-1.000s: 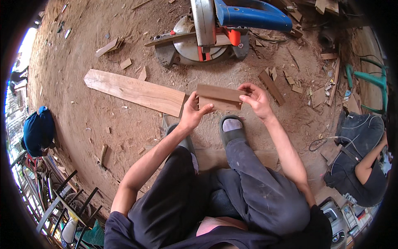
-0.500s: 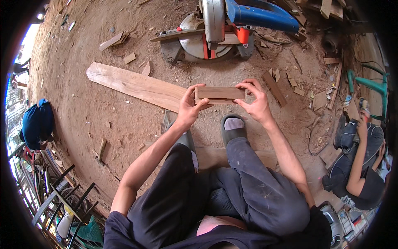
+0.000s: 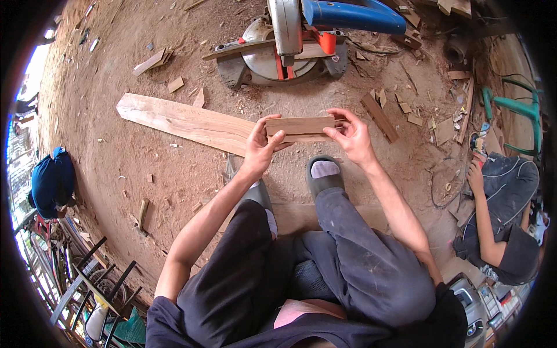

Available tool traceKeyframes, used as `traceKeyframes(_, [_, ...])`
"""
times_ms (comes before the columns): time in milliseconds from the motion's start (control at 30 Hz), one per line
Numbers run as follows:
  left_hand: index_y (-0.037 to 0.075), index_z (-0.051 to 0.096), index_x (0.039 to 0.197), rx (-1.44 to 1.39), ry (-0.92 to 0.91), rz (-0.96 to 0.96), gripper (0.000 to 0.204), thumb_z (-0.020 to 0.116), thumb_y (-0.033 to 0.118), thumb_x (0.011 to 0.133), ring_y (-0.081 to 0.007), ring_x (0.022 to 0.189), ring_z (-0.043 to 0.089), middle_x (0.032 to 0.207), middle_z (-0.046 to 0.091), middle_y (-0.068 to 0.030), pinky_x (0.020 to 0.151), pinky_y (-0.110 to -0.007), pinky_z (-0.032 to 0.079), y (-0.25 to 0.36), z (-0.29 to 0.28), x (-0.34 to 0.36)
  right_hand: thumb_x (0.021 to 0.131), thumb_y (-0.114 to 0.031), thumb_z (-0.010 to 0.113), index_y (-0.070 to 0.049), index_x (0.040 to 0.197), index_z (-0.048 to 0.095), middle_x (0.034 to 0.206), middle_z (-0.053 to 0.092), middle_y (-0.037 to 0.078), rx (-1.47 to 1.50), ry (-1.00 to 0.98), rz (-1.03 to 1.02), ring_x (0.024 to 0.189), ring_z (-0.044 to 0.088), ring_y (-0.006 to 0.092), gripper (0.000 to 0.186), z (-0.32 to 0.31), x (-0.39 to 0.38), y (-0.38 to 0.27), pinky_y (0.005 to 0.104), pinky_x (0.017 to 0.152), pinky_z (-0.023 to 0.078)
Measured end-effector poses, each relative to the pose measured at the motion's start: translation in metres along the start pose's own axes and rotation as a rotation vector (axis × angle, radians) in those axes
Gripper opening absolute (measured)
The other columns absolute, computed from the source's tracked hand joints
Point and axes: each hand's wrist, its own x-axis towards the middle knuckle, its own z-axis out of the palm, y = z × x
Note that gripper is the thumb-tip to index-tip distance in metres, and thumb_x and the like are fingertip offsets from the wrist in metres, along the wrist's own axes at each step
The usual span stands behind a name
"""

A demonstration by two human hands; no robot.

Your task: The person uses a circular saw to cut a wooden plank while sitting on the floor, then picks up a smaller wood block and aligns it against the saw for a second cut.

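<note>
Both hands' grip (image 3: 351,134) on wood piece (image 3: 300,126), saw (image 3: 290,43) beyond

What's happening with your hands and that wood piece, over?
Left hand and right hand grip opposite ends of short flat brown wood piece. Held level above dirt ground. Blue-handled mitre saw ahead, apart from it.

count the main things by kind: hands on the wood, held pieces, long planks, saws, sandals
hands gripping the wood: 2, left hand and right hand
short wood piece held between them: 1
long plank on the dirt: 1
mitre saw: 1
grey sandal in clear view: 1
total: 6
</note>
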Motion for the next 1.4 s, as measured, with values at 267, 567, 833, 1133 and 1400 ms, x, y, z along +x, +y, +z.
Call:
traceKeyframes(267, [0.005,0.042,0.147,0.038,0.025,-0.063,0.046,0.060,0.010,0.105,-0.0232,0.118,0.065,0.134,0.057,-0.0109,0.100,-0.043,0.061,0.001,-0.006,0.002,0.086,0.002,0.081,-0.001,0.123,0.065,0.103,0.069,0.003,0.033,-0.081,0.107,0.090,0.065,0.0071,0.040,0.003,-0.001,0.007,0.0237,0.079,0.057])
traceKeyframes(567, [0.009,0.049,0.146,-0.049,0.042,-0.137,0.040,0.057,0.014,0.107,-0.0166,0.114,0.066,0.124,0.063,-0.0074,0.094,-0.037,0.062,0.005,-0.008,0.005,0.084,0.004,0.081,0.000,0.122,0.066,0.103,0.069,0.002,0.039,-0.058,0.091,0.091,0.065,0.0065,0.040,-0.001,0.003,0.015,0.0230,0.078,0.055])
traceKeyframes(833, [0.002,0.054,0.141,0.168,0.016,-0.101,0.036,0.053,0.019,0.109,-0.0175,0.119,0.063,0.127,0.064,-0.0092,0.105,-0.038,0.055,0.007,-0.018,0.009,0.083,0.004,0.082,-0.001,0.121,0.068,0.109,0.069,0.003,0.017,-0.031,-0.048,0.098,0.068,0.0126,0.041,0.000,0.004,0.015,0.0283,0.087,0.056])
traceKeyframes(1133, [-0.002,0.054,0.139,0.036,-0.012,-0.009,0.035,0.053,0.017,0.109,-0.0185,0.119,0.063,0.126,0.064,-0.0106,0.106,-0.039,0.054,0.002,-0.020,0.014,0.087,0.003,0.079,-0.001,0.120,0.069,0.113,0.067,0.005,0.021,-0.003,-0.084,0.099,0.067,0.0123,0.035,0.001,0.004,0.007,0.0279,0.087,0.056])
traceKeyframes(1400, [0.002,0.056,0.138,0.006,-0.043,-0.002,0.032,0.054,0.014,0.109,-0.0163,0.121,0.062,0.131,0.063,-0.0084,0.105,-0.035,0.055,0.004,-0.023,0.010,0.091,0.000,0.076,0.001,0.119,0.069,0.109,0.071,0.005,0.090,0.044,-0.010,0.097,0.067,0.0109,0.029,0.001,0.004,0.016,0.0275,0.087,0.056])
